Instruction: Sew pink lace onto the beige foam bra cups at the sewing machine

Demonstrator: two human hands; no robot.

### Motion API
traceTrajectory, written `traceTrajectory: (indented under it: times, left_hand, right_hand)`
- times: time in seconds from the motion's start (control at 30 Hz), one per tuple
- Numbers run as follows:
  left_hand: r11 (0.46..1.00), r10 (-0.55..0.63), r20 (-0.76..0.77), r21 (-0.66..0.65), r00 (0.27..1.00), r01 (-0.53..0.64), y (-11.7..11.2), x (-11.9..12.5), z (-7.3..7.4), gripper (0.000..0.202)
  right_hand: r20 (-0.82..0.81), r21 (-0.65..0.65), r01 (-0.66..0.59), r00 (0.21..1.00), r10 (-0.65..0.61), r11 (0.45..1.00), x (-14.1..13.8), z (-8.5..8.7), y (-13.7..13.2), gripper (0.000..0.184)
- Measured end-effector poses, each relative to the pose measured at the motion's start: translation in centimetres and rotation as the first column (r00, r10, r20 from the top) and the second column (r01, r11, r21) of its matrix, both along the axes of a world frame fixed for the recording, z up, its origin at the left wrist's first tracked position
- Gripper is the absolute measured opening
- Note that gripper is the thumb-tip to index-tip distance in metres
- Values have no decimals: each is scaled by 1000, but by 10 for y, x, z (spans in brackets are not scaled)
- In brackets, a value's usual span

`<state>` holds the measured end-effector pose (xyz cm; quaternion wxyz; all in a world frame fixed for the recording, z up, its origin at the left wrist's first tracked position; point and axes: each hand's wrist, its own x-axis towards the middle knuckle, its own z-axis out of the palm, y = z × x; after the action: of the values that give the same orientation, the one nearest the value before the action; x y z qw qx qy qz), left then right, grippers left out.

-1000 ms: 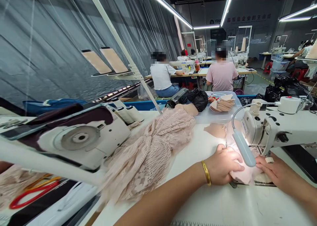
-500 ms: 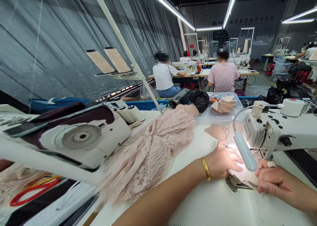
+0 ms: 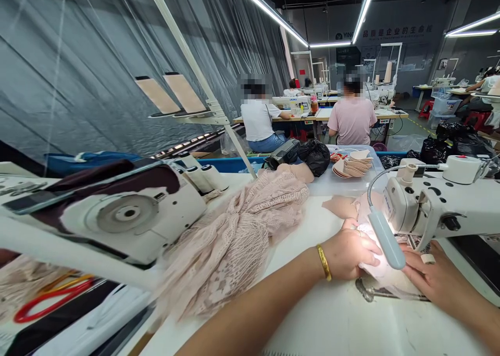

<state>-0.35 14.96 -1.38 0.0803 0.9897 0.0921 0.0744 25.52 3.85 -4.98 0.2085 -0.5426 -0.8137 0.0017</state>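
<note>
At the sewing machine (image 3: 406,205), my left hand (image 3: 351,253), a gold bangle at its wrist, grips pale pink fabric (image 3: 385,279) with bent fingers. My right hand (image 3: 439,272) lies flat on the right side of this fabric, fingers stretched out beneath the machine head and a wrapped band on one finger. A grey lamp (image 3: 386,240) on a bendy neck lights the work and hides the needle area. Beige cup-shaped pieces (image 3: 340,206) lie just behind my left hand.
Bunched pink lace (image 3: 242,236) covers the table to the left, beside a second machine (image 3: 128,215) and thread cones (image 3: 211,178). Behind stands a clear plastic tray (image 3: 377,171) with stacked beige cups (image 3: 353,164) and a black bag (image 3: 314,158). Red-handled scissors (image 3: 50,299) lie lower left. Co-workers sit ahead.
My right hand has gone from a closed grip at the fabric's near right edge to lying flat, farther under the machine head. My left hand has barely shifted.
</note>
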Motion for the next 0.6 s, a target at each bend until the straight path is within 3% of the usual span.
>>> traceTrajectory:
  times: [0.27, 0.6]
  left_hand:
    - [1000, 22, 2, 22, 1000, -22, 2, 1, 0, 16]
    - [999, 31, 15, 28, 999, -31, 3, 1, -3, 16]
  right_hand:
    - [28, 3, 42, 999, -42, 999, 1, -7, 4, 35]
    - [-28, 21, 5, 1000, -4, 1000, 5, -3, -2, 31]
